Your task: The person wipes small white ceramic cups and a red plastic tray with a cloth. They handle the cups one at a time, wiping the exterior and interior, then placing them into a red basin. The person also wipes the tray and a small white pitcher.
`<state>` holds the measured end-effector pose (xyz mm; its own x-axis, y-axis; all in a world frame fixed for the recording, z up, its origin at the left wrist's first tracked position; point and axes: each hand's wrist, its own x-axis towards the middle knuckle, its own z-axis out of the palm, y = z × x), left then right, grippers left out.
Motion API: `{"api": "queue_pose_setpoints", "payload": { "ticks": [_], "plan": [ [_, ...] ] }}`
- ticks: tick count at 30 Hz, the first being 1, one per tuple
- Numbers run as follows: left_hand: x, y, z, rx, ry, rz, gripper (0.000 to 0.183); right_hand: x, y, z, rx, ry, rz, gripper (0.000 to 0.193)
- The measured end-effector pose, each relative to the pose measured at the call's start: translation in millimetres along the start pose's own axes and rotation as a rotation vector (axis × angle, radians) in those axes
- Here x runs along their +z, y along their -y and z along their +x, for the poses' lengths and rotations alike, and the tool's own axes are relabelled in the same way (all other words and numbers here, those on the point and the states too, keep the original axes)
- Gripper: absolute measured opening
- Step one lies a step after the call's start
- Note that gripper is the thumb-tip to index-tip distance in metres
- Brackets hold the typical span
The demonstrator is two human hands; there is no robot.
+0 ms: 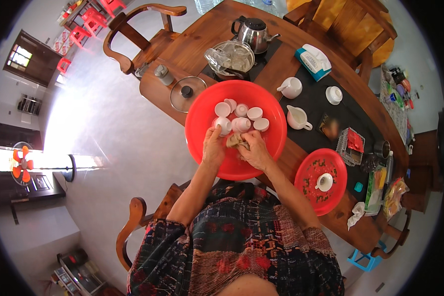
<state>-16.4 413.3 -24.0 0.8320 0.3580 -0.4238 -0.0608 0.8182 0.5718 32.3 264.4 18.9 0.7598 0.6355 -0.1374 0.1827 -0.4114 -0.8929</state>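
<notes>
**Both hands in the red basin among the small white cups**

The fingers (216, 132) of my left hand (213, 147) are curled around a small white cup (223, 124) at the near left of the cluster, thumb on its rim. My right hand (254, 150) is closed on a crumpled brownish cloth (236, 140), bunched between the two hands and just beside that cup. Both hands sit inside the large red basin (202, 118), which rests on the near edge of the wooden surface (202, 34).

Farther in the basin lie more white cups (246, 114), crowded together and touching one another. Beyond the basin, to the far left, a glass lid (187, 92) lies flat. Farther still stands a metal bowl of glassware (232, 56), with a steel kettle (254, 33) just behind it.

To the right of the basin, on a dark mat (320, 106), stand a white pitcher (297, 118) and a white teapot (291, 87). Near right, a smaller red plate (311, 172) carries one white cup (324, 182).
</notes>
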Motion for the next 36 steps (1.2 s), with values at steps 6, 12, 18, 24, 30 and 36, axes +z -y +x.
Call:
{"api": "queue_pose_setpoints", "payload": {
  "ticks": [6, 12, 18, 24, 30, 36],
  "plan": [
    [34, 15, -16, -0.131, 0.099, -0.141, 0.008, 16, 45, 8, -0.348, -0.56, -0.307, 0.02],
    [40, 14, -24, -0.057, 0.229, -0.016, 0.003, -11, 31, 43, -0.079, -0.632, -0.129, 0.025],
    [37, 11, -26, -0.034, 0.126, -0.119, 0.01, -8, 19, 35, 0.189, -0.492, 0.362, 0.029],
    [24, -11, -3, -0.063, 0.046, -0.152, 0.027, 14, -17, -2, -0.032, -0.186, -0.357, 0.023],
    [39, -15, -9, -0.039, -0.018, -0.044, 0.02, 35, -33, -8, -0.26, -0.059, -0.894, 0.023],
    [7, -5, 9, -0.136, -0.052, -0.053, 0.024, 4, 17, -14, 0.082, 0.028, 0.191, 0.031]
  ]
}}
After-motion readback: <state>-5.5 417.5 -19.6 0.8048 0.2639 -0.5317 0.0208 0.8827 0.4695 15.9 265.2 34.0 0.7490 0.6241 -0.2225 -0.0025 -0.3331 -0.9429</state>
